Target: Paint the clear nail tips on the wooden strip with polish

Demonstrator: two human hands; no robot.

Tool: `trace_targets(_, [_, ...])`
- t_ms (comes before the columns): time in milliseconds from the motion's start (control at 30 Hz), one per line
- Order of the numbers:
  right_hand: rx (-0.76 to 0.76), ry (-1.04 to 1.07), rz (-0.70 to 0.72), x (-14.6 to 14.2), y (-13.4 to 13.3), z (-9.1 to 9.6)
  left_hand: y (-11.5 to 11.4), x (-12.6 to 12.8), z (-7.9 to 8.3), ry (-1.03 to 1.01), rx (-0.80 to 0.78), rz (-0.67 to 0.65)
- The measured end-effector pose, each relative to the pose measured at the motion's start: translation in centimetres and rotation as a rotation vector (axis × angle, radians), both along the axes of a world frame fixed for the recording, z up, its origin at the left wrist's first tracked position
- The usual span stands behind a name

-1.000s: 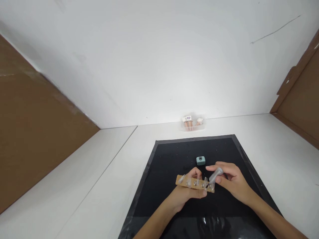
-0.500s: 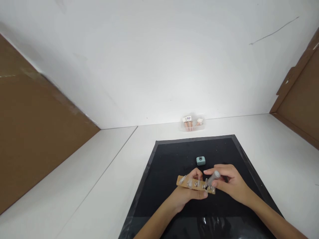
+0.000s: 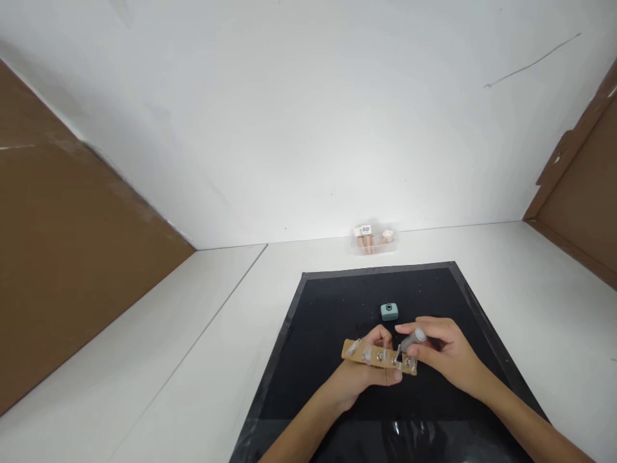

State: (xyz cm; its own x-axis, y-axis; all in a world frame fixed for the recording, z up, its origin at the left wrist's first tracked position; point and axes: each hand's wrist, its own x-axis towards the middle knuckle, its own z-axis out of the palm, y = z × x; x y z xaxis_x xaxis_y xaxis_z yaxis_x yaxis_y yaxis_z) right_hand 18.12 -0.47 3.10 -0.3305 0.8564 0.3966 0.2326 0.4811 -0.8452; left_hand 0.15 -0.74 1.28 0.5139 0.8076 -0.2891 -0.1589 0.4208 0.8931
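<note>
My left hand (image 3: 362,378) is closed on a narrow tan strip (image 3: 378,357) that carries a row of small clear and metal parts, held just above the black mat (image 3: 313,360). My right hand (image 3: 444,355) pinches a small grey cylinder (image 3: 412,339) and holds its tip against the strip's right end. A small teal block (image 3: 389,312) with a dark round hole lies on the mat just beyond both hands.
A clear little tray (image 3: 372,240) with several tagged small pieces sits at the back against the white wall. The mat lies on a white tabletop (image 3: 183,360). Brown cardboard panels (image 3: 67,244) stand at the left and right sides.
My right hand lowered the grey cylinder from a raised tilt down onto the right end of the strip. The left hand and the strip stayed in place.
</note>
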Motion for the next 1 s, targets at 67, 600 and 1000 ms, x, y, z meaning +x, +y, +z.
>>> trace_targets(67, [-0.019,-0.009,-0.068,-0.01,-0.02,-0.03,0.0,-0.03,-0.03,0.001,-0.009,0.001])
trace_targets(600, [-0.015,-0.033,-0.047,0.1,-0.04,-0.4,-0.01,-0.02,0.02,0.01,-0.004,-0.007])
trace_targets(1000, [0.009,0.037,0.034,0.09,-0.22,-0.02,-0.04,-0.09,-0.05,-0.01,-0.004,-0.004])
